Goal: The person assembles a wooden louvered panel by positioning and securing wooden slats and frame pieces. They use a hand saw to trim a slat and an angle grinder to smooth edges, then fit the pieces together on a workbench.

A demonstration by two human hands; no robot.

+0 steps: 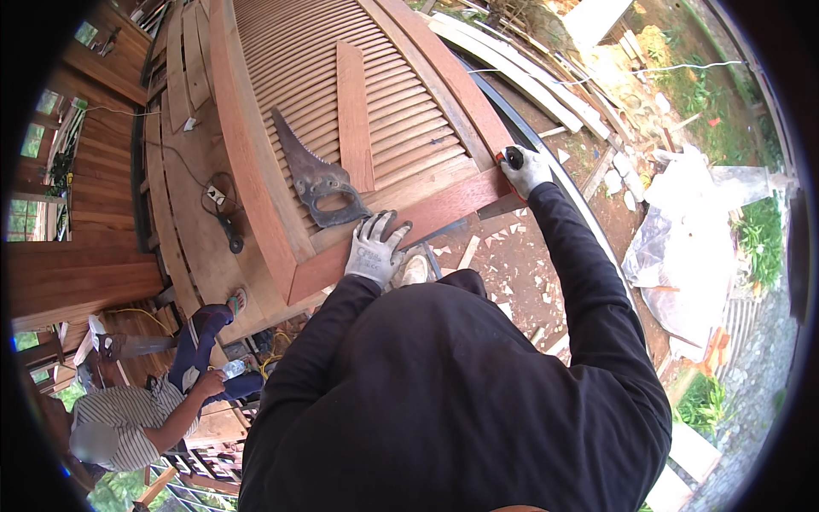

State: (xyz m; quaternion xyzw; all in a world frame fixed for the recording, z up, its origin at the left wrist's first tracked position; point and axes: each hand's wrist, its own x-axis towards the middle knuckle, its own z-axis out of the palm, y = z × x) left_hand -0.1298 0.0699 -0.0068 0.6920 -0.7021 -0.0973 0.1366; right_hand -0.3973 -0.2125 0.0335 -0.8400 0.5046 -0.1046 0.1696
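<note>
A louvred wooden shutter panel (401, 128) with a reddish-brown frame lies in front of me. My left hand (373, 247), in a grey-white glove, rests with fingers apart on the frame's near edge. Close to its fingertips is the dark handle of a handsaw (320, 179), which lies across the slats. Beside the saw, a loose reddish board (354, 115) rests on the louvres. At the panel's near right corner, my gloved right hand (531, 172) is closed around a black and orange tape measure (513, 159). A dark flat piece (501, 206) shows below the frame edge there.
At the lower left sits another person (128, 418) in a striped shirt, with a plastic bottle (232, 369). A power strip with its cord (216, 195) lies on the planks to the left. Wood offcuts (525, 277) litter the ground; plastic sheeting (687, 239) is at right.
</note>
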